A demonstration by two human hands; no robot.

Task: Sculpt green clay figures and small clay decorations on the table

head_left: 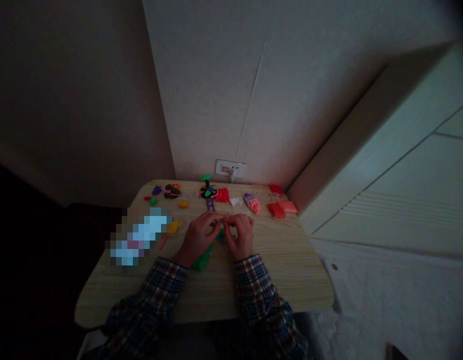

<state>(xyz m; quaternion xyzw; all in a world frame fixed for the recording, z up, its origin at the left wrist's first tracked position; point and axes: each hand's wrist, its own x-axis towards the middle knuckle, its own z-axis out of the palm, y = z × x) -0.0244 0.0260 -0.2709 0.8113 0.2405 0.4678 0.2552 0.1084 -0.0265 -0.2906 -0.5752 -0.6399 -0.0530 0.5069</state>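
Both my hands meet over the middle of a small wooden table [284,280]. My left hand [198,235] and my right hand [239,234] have their fingers curled and pinched together between them, on something too small and dim to name. A green piece of modelling clay [202,261] lies under my left wrist. A bit of blue-green clay [220,238] shows between the hands. A small purple ladder-like clay shape [210,204] stands just beyond my fingers.
Clay pieces and packets lie along the far edge: a dark clay figure [172,191], a green and black model [208,189], red packets [277,210], a pink packet [253,203]. A wall socket [230,169] sits behind. A white door [404,175] stands on the right.
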